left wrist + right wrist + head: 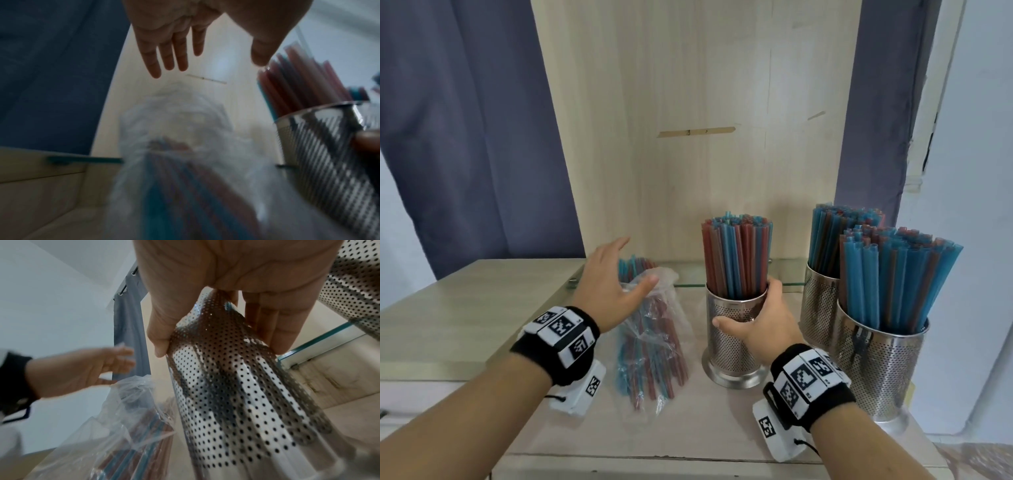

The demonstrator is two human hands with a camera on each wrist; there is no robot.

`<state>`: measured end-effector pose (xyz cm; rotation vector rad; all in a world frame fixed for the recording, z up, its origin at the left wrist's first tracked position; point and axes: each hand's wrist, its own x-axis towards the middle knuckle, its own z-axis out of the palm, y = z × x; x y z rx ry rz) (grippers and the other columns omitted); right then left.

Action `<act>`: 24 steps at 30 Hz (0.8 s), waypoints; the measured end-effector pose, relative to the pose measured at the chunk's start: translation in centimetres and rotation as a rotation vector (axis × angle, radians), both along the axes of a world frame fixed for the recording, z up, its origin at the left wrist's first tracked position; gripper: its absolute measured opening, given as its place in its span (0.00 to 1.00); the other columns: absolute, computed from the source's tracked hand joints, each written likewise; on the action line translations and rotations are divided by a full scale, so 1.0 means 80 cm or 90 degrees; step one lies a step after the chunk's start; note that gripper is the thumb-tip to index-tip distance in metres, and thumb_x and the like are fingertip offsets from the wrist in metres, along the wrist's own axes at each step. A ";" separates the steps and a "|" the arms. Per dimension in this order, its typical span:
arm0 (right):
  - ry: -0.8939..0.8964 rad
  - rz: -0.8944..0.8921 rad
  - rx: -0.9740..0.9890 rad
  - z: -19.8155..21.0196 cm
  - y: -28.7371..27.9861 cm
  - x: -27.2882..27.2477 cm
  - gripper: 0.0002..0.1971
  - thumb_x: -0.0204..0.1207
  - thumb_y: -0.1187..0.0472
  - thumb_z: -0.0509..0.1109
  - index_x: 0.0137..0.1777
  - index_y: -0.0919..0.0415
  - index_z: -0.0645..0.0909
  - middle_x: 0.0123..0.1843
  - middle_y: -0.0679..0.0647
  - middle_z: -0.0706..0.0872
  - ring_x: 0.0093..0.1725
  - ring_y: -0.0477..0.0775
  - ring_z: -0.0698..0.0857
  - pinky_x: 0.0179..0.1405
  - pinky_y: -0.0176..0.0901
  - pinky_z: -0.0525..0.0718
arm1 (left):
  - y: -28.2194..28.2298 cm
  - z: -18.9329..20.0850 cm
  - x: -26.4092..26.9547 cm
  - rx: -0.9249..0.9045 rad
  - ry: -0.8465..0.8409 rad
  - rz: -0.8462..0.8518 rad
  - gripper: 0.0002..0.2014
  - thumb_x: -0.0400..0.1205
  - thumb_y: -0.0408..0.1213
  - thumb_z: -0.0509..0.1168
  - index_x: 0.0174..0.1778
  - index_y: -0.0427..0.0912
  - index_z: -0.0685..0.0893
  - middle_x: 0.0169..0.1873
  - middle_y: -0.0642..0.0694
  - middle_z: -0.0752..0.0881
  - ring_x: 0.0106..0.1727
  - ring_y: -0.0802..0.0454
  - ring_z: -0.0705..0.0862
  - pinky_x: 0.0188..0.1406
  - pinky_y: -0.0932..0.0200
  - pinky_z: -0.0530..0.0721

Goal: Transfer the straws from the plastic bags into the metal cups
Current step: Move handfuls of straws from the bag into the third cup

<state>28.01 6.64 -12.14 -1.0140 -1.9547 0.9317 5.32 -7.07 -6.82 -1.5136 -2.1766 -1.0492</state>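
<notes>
A clear plastic bag of red and blue straws lies on the counter, its mouth propped toward the back wall. My left hand hovers over the bag's mouth with fingers straight and spread, holding nothing; the left wrist view shows the same hand above the bag. My right hand grips the upper wall of a perforated metal cup packed with red and blue straws. In the right wrist view the fingers and thumb wrap the cup, beside the bag.
Two more perforated metal cups full of straws stand at the right, one in front and one behind. A glass shelf edge runs along the wooden back panel. Blue curtains hang on both sides.
</notes>
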 end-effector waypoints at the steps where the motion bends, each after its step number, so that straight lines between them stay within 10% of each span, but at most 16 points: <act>1: 0.003 -0.001 -0.007 0.002 -0.001 0.001 0.52 0.54 0.46 0.88 0.75 0.46 0.60 0.65 0.44 0.81 0.64 0.51 0.82 0.65 0.48 0.81 | -0.008 -0.009 -0.009 -0.053 0.010 0.033 0.42 0.77 0.60 0.66 0.82 0.43 0.59 0.78 0.42 0.66 0.79 0.46 0.63 0.77 0.50 0.62; 8: 0.001 -0.049 -0.047 0.017 -0.027 -0.004 0.64 0.61 0.48 0.86 0.86 0.50 0.41 0.79 0.54 0.71 0.77 0.58 0.73 0.74 0.54 0.72 | -0.027 -0.064 -0.028 -0.264 -0.001 0.059 0.45 0.75 0.66 0.65 0.81 0.44 0.60 0.76 0.41 0.67 0.77 0.43 0.65 0.76 0.46 0.65; 12: 0.019 -0.203 0.328 0.035 -0.087 -0.030 0.54 0.68 0.44 0.79 0.86 0.56 0.47 0.81 0.65 0.63 0.79 0.65 0.64 0.78 0.57 0.65 | -0.023 -0.074 -0.030 -0.237 -0.029 0.015 0.37 0.79 0.65 0.60 0.77 0.43 0.68 0.71 0.44 0.72 0.72 0.47 0.70 0.71 0.50 0.69; 16: -0.044 0.143 0.400 0.045 -0.109 -0.082 0.34 0.73 0.54 0.70 0.80 0.56 0.65 0.76 0.54 0.72 0.75 0.51 0.69 0.77 0.50 0.70 | -0.012 -0.061 -0.035 -0.120 -0.126 0.014 0.40 0.82 0.63 0.39 0.48 0.33 0.86 0.47 0.36 0.86 0.51 0.39 0.83 0.51 0.51 0.77; 20: -0.338 0.274 0.274 0.030 -0.075 -0.143 0.48 0.71 0.53 0.78 0.86 0.53 0.52 0.87 0.56 0.51 0.85 0.58 0.54 0.84 0.57 0.61 | 0.008 -0.057 -0.054 -0.134 -0.184 0.132 0.20 0.88 0.44 0.54 0.36 0.37 0.82 0.39 0.36 0.86 0.48 0.36 0.84 0.44 0.53 0.74; 24: -0.483 0.255 0.212 0.018 -0.054 -0.169 0.44 0.69 0.48 0.80 0.81 0.57 0.62 0.80 0.58 0.64 0.74 0.62 0.73 0.73 0.58 0.76 | 0.024 -0.064 -0.069 -0.130 -0.273 0.161 0.17 0.80 0.47 0.70 0.57 0.40 0.81 0.52 0.45 0.87 0.51 0.48 0.84 0.49 0.61 0.76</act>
